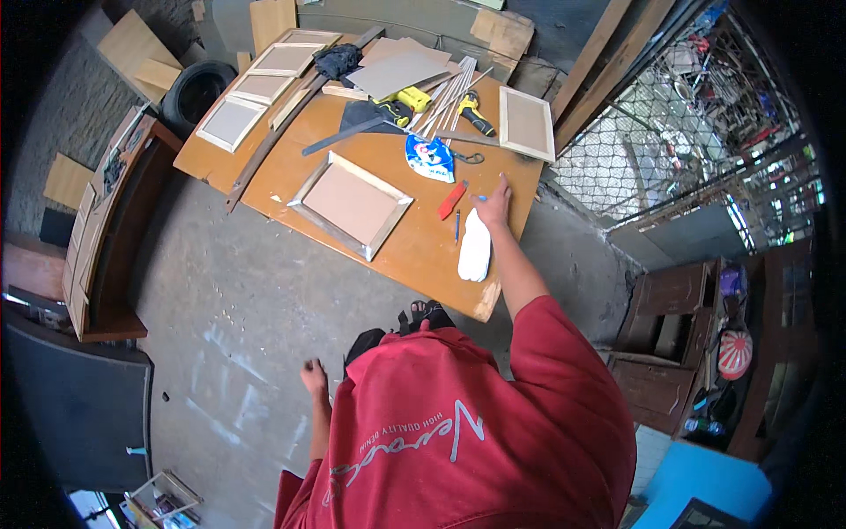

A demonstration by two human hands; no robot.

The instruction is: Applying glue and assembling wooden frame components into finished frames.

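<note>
My right hand [495, 206] is over the right side of the brown table, with its fingers stretched out and the thumb apart. Just under it lies a white bottle [474, 251], and a small blue tip shows by my thumb. A red-handled tool [452, 201] and a blue pen [457, 227] lie left of the bottle. Farther left rests a wooden frame [351, 204] with a pinkish-brown panel inside. My left hand [314, 377] hangs beside my body above the floor, loosely curled with the fingers a little apart, nothing seen in it.
On the table [423, 269] are a blue-and-white packet [430, 159], yellow-black power tools [476, 115], thin white strips [454, 88] and several smaller frames [231, 122]. A tyre [196, 93] stands at back left. Wire mesh [608, 159] and a dark cabinet [656, 339] stand right.
</note>
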